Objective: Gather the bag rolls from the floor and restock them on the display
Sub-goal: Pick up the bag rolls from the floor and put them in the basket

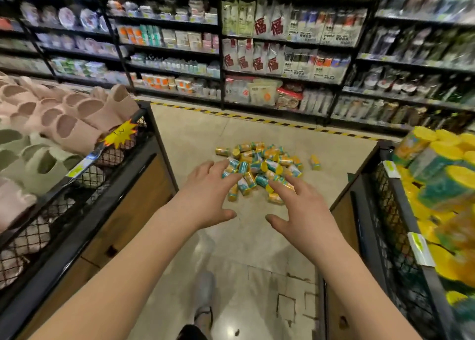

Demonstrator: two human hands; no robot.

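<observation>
I see the bag rolls (262,170) heaped on the floor (195,133) between the slipper bin (84,211) at left and the display (401,249) at right, shelves (257,56) behind.

Beige tiled floor (257,249); black stocked shelves (218,43); hazard-striped tape (257,119)

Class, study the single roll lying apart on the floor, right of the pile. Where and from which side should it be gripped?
The lone roll lies on its side with bare floor all round, so come from above, probably with the nearer right hand. Set the grip across the middle of its curved body, pinching opposite long sides.
</observation>
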